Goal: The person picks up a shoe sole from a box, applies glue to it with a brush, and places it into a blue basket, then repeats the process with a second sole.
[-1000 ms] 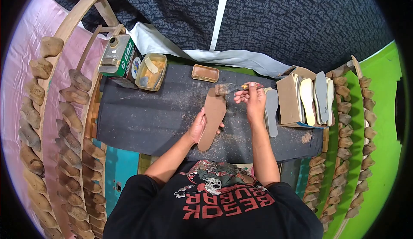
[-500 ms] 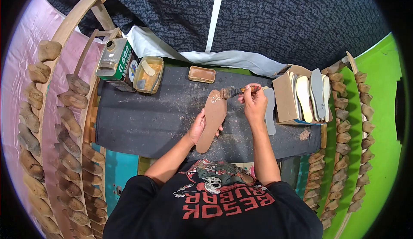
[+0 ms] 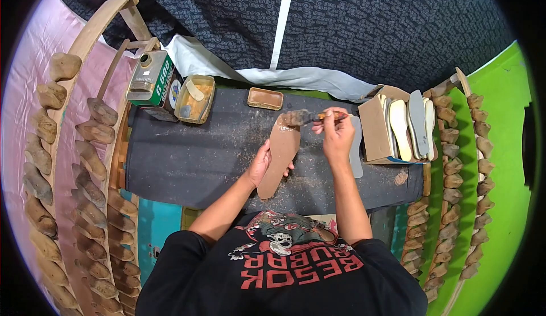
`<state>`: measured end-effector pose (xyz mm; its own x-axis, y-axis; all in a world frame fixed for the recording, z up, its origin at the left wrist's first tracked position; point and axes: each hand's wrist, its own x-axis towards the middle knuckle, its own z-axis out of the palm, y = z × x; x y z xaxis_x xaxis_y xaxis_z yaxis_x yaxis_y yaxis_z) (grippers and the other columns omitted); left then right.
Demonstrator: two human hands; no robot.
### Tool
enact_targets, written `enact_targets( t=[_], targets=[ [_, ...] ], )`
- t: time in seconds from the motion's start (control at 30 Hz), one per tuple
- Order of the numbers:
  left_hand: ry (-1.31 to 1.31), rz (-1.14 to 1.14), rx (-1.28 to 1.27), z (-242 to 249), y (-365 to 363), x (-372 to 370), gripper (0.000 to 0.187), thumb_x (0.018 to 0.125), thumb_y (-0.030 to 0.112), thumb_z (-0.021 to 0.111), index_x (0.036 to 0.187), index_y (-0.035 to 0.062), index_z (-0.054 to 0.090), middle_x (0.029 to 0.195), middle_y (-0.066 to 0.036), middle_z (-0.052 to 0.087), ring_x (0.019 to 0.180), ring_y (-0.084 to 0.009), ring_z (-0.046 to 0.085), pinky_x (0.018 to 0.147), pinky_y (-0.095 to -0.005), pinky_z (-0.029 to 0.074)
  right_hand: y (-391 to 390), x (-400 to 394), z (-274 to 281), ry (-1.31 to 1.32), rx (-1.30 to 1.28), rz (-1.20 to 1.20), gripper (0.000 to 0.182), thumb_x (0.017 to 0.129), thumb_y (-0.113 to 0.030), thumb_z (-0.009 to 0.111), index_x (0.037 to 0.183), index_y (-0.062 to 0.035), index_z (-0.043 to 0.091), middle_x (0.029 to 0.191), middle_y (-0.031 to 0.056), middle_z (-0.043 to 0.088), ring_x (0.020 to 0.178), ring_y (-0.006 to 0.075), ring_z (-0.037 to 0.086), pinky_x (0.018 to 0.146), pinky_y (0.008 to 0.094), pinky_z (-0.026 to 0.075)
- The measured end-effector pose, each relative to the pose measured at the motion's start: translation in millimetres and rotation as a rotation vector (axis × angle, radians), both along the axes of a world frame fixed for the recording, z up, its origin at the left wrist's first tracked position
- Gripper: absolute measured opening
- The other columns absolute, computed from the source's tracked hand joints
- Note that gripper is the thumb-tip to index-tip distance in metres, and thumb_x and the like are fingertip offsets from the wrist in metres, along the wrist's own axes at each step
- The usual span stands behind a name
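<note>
Your R hand [image 3: 338,133] pinches the brush [image 3: 311,117], bristles [image 3: 293,118] pointing L over the top end of the insole [image 3: 281,154], ctr frame, long axis near-vert., gripped mid-length by your L hand [image 3: 261,166].

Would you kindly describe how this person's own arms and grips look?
The left grip and right grip are ungloved hands. The left forearm and right forearm are bare. The short sleeves are black, part of a black T-shirt printed with red lettering and a skull graphic.
</note>
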<state>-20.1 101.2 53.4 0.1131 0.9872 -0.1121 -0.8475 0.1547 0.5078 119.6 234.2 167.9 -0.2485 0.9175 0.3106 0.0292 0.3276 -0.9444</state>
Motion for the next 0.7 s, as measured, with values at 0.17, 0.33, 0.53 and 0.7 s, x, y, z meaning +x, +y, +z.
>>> enact_targets(
  t=[0.17, 0.33, 0.53, 0.7],
  targets=[
    [0.036, 0.037, 0.006, -4, 5, -2, 0.069, 0.104, 0.06, 0.028, 0.135, 0.004, 0.053, 0.109, -0.013, 0.067, 0.088, -0.0239, 0.069, 0.067, -0.0348, 0.058, -10, -2, -2, -0.062, 0.02, -0.008, 0.013, 0.102, -0.014, 0.058, 0.098, -0.0011, 0.06, 0.073, 0.0056, 0.066, 0.06, 0.0106, 0.066, 0.053, 0.0242, 0.053],
    [0.021, 0.059, 0.011, 4, 4, -5, 0.069, 0.104, 0.06, 0.028, 0.135, 0.0039, 0.052, 0.11, -0.013, 0.067, 0.088, -0.0243, 0.069, 0.068, -0.0347, 0.059, -2, 12, 4, -0.143, 0.063, -0.048, 0.013, 0.099, -0.012, 0.06, 0.097, 0.0012, 0.06, 0.076, 0.0065, 0.067, 0.062, 0.0108, 0.066, 0.056, 0.0244, 0.054],
    [-0.007, 0.048, 0.024, 7, 7, 2, 0.069, 0.103, 0.06, 0.028, 0.135, 0.0048, 0.052, 0.111, -0.012, 0.067, 0.089, -0.0244, 0.069, 0.067, -0.0345, 0.059, -17, -2, -2, 0.048, 0.047, -0.018, 0.013, 0.102, -0.011, 0.056, 0.101, 0.0012, 0.058, 0.075, 0.0066, 0.065, 0.062, 0.0111, 0.065, 0.055, 0.0239, 0.053],
    [0.022, 0.099, -0.025, 9, 10, -7, 0.068, 0.104, 0.06, 0.028, 0.136, 0.0053, 0.052, 0.112, -0.013, 0.066, 0.088, -0.0251, 0.069, 0.067, -0.0356, 0.059, -41, 8, 0, -0.083, -0.022, 0.109, 0.012, 0.102, -0.011, 0.056, 0.102, 0.0008, 0.058, 0.076, 0.0065, 0.064, 0.061, 0.0108, 0.065, 0.055, 0.0235, 0.053]
  ],
)
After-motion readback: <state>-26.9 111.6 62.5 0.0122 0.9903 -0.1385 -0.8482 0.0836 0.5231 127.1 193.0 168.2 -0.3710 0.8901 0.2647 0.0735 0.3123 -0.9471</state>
